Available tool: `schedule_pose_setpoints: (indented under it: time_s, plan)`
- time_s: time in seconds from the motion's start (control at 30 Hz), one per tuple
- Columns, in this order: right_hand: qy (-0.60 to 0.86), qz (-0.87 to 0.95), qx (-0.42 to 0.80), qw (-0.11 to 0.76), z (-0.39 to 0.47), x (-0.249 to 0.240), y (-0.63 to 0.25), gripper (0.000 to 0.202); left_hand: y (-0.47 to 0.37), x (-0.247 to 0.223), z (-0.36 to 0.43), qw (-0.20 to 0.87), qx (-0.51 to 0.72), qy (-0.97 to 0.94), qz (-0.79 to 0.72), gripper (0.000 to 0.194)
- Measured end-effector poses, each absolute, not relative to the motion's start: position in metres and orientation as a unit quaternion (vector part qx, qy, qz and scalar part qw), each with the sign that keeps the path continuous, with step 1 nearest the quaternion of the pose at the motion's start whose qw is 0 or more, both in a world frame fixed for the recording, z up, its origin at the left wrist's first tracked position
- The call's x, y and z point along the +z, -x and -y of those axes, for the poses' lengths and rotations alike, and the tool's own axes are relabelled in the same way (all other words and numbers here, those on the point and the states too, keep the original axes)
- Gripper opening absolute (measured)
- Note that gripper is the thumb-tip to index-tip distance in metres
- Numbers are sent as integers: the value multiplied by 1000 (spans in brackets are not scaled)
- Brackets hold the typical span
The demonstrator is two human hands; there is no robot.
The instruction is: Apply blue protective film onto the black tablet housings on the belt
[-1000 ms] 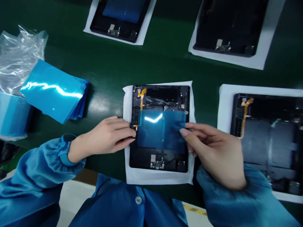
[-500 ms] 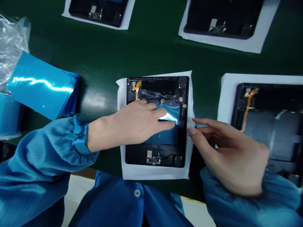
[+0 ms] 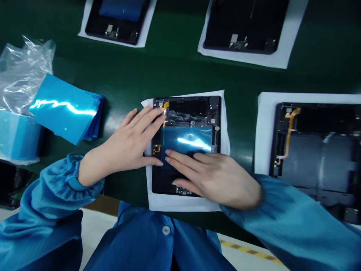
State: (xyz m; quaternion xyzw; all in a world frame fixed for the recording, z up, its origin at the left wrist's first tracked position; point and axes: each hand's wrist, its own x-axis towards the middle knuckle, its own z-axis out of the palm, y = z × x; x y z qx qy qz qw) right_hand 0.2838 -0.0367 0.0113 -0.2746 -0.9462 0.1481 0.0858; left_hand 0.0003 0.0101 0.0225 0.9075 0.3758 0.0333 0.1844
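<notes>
An opened black tablet (image 3: 194,107) lies on a white sheet (image 3: 225,124) in front of me, with a shiny blue film (image 3: 186,141) stuck over its middle. My right hand (image 3: 214,177) lies flat on the lower part of the film, fingers stretched out to the left. My left hand (image 3: 128,145) rests flat on the tablet's left edge, its fingertips near an orange flex cable (image 3: 166,107) at the top left corner. Neither hand grips anything.
A stack of blue films (image 3: 66,109) lies at the left beside a crumpled clear plastic bag (image 3: 22,71). Another opened tablet (image 3: 318,158) on white paper sits at the right. Two more tablets (image 3: 115,20) (image 3: 245,26) lie at the far edge of the green surface (image 3: 169,67).
My left hand slid off the film back to the tablet's left edge. My right hand moved in from the right edge and now presses flat on the film.
</notes>
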Motion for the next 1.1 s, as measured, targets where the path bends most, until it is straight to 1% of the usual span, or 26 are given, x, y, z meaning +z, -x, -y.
schedule_pose_setpoints:
  time_s: [0.03, 0.1, 0.2, 0.27, 0.37, 0.43, 0.57, 0.6, 0.67, 0.77, 0.8, 0.93, 1.0, 1.1]
  plan:
    - [269, 948, 149, 79, 28, 7, -280, 46, 5, 19, -6, 190, 17, -907, -376, 108]
    - [287, 941, 161, 79, 12, 1, -275, 50, 10, 12, -2, 200, -15, -905, -376, 122]
    - [338, 922, 170, 77, 3, -2, -270, 53, 9, 6, -2, 205, -24, -901, -383, 132]
    - [339, 923, 165, 75, 10, -2, -268, 55, 8, 4, -4, 204, -22, -898, -388, 135]
    - [284, 942, 159, 87, 24, -2, -271, 53, 7, 3, -6, 207, -33, -896, -392, 136]
    - [286, 942, 151, 95, 27, -3, -274, 49, 7, 3, -7, 210, -45, -894, -393, 135]
    - [437, 882, 138, 108, 27, -5, -278, 50, 4, 7, -8, 204, -61, -889, -405, 134]
    - [450, 874, 144, 112, 31, -4, -278, 51, 3, 7, -8, 203, -65, -887, -409, 134]
    - [415, 889, 156, 116, 42, -2, -278, 50, 3, 8, -9, 202, -75, -885, -412, 134]
    - [348, 918, 149, 118, 53, -2, -286, 42, 4, 9, -9, 198, -82, -886, -410, 134]
    - [356, 916, 139, 123, 52, -4, -290, 40, 4, 9, -9, 196, -83, -887, -410, 134]
    - [463, 869, 92, 149, 38, -12, -315, 42, 7, 11, -11, 196, -95, -886, -409, 135]
    - [457, 872, 97, 143, 42, -14, -326, 44, 8, 11, -12, 196, -97, -886, -410, 135]
    - [400, 893, 156, 137, 59, -15, -338, 41, 8, 9, -14, 197, -96, -886, -409, 134]
